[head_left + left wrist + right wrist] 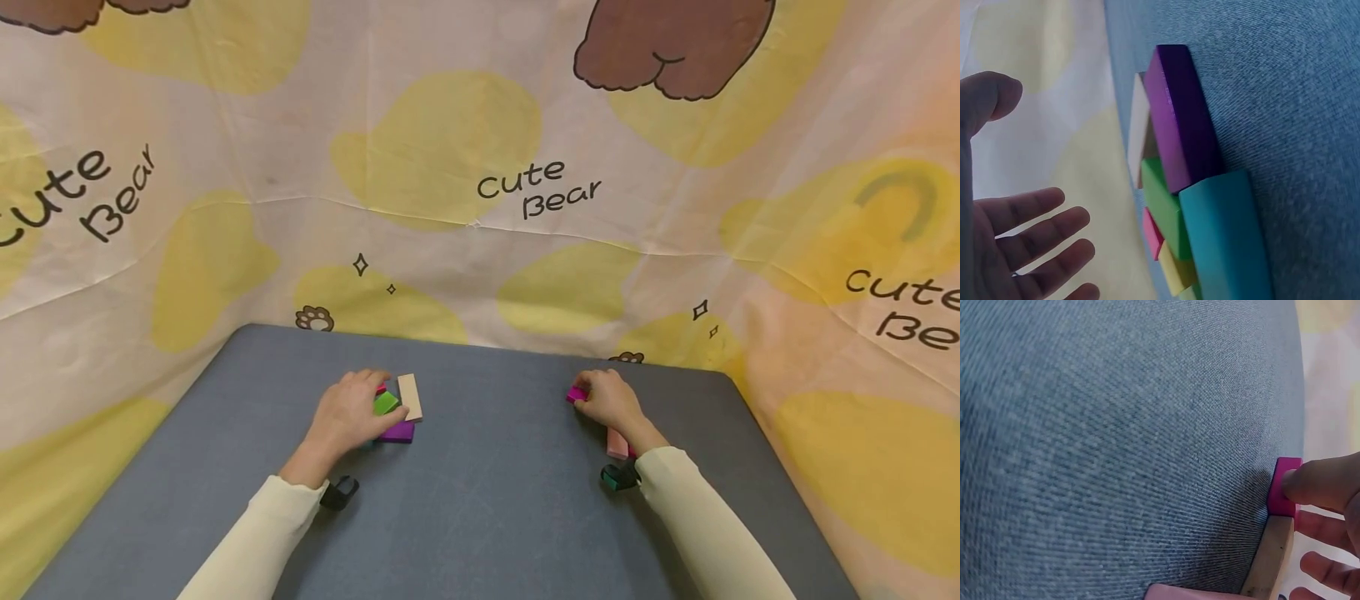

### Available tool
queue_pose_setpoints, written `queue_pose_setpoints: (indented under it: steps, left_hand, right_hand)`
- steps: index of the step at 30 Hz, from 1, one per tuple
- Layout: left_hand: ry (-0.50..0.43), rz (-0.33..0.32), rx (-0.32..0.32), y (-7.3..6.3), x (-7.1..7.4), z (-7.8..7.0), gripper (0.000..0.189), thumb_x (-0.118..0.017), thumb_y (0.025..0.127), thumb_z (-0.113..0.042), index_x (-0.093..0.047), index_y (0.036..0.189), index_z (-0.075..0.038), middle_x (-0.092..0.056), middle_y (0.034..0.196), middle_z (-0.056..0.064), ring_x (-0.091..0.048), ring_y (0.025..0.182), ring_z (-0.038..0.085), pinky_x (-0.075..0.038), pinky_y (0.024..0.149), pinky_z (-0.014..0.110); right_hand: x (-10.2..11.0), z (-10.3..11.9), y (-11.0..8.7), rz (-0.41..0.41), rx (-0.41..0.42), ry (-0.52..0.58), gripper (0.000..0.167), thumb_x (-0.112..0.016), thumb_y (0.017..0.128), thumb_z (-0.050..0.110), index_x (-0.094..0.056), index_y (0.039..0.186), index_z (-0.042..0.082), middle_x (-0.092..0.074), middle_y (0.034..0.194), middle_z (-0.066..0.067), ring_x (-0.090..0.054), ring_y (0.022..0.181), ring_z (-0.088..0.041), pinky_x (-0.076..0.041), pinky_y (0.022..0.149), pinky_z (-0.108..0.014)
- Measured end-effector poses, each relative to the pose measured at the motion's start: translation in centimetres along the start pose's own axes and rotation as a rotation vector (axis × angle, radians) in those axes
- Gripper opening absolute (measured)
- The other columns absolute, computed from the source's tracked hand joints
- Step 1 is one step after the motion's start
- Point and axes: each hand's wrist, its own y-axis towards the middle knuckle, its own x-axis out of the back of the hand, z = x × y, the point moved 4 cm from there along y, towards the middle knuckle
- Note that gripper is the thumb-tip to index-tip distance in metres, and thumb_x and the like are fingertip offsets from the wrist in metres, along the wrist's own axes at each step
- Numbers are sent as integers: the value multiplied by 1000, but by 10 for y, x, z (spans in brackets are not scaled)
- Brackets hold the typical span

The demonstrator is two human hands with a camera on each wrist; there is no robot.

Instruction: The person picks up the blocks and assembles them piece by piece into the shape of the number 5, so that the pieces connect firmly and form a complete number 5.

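Note:
Over a cluster of coloured blocks, my left hand [343, 414] hovers with fingers spread, holding nothing. In the left wrist view the cluster has a purple block [1179, 125], a teal block [1225, 237], a green block [1165, 209], a plain wooden block [1139, 134], a pink-red block [1152, 233] and a yellow block [1177, 269]. On the right, my right hand [611, 404] pinches a magenta block [1280, 499] between thumb and fingers. It meets the end of another plain wooden block [1272, 547]. A light pink block [1191, 592] lies nearer, partly cut off.
Both block groups lie on a blue-grey cloth-covered table [495, 483]. A printed curtain [442, 267] hangs along the table's back and sides. Near my right wrist, another magenta piece [632, 451] shows beside the light pink block, mostly hidden by the arm.

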Motion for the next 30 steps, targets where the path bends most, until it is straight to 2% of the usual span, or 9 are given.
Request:
queue_pose_setpoints:
  steps: [5, 10, 15, 20, 25, 30]
  left_hand:
    - [-14, 0, 17, 8, -10, 3, 61, -65, 79, -53, -63, 121, -7, -66, 111, 10, -58, 95, 27, -50, 72, 46]
    - [-26, 44, 63, 17, -21, 7, 63, -64, 80, -55, -63, 121, -8, -66, 98, 6, -58, 89, 23, -48, 63, 40]
    - [-39, 86, 119, 27, -27, 9, 64, -62, 81, -57, -62, 122, -8, -66, 98, 6, -60, 91, 25, -50, 65, 42]
    - [-30, 110, 142, 36, -32, 9, 67, -61, 80, -58, -60, 124, -7, -67, 102, 8, -62, 94, 27, -52, 67, 45]
    - [-4, 136, 159, 45, -40, 10, 68, -60, 80, -60, -60, 124, -8, -68, 105, 11, -62, 86, 25, -51, 64, 42]
    - [-1, 158, 171, 51, -46, 12, 63, -61, 79, -59, -62, 117, -8, -67, 92, 8, -58, 72, 20, -45, 56, 35]
  right_hand:
    - [0, -1, 1, 1, -7, 0, 27, -75, 78, 19, -70, 102, 10, -69, 93, -6, -53, 86, -24, -46, 65, -38]
    - [0, 2, 1, -5, -6, 9, 27, -75, 78, 18, -71, 103, 11, -70, 97, -6, -54, 89, -25, -47, 67, -39]
    - [1, 10, 1, -17, 9, 30, 28, -75, 78, 19, -71, 104, 12, -70, 100, -6, -55, 93, -26, -48, 70, -42]
    - [2, 15, 2, -35, 25, 44, 27, -75, 78, 19, -71, 104, 13, -70, 102, -6, -55, 95, -27, -49, 72, -44]
    - [0, 17, 4, -20, 19, 50, 27, -74, 79, 19, -71, 105, 14, -70, 103, -6, -54, 96, -27, -48, 71, -42]
    - [-2, 22, 5, -28, 44, 84, 27, -74, 79, 18, -71, 106, 13, -70, 103, -6, -55, 97, -27, -48, 73, -43]
